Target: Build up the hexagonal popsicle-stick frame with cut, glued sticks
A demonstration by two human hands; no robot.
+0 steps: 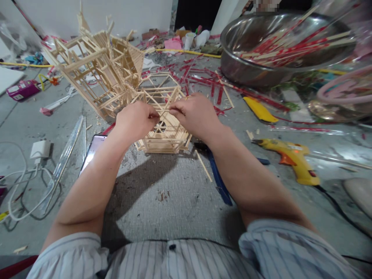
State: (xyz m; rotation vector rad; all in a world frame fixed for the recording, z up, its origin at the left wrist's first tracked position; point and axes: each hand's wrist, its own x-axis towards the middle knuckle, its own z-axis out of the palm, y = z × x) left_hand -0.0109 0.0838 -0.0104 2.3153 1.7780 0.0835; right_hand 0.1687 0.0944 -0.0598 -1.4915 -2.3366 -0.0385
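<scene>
A small many-sided frame of pale wooden sticks [167, 145] stands on the floor in front of me, with crossed sticks along its upper part. My left hand [136, 120] is at its left side, thumb and fingers pinched on a thin wooden stick. From the right, my right hand [196, 114] pinches at the crossed sticks too, its fingertips close to those of the left. The exact grip of the fingertips is partly hidden. Behind my left hand a taller stick structure [95, 73] leans, touching or nearly touching the small frame.
A yellow glue gun [299, 155] lies at right, with blue-handled pliers [219, 174] beneath my right forearm. Beyond are a yellow scraper-like piece [259, 109] and a steel basin [247, 73] of wrapped sticks. At left lie a phone [94, 149] and a white charger [40, 150] with cable.
</scene>
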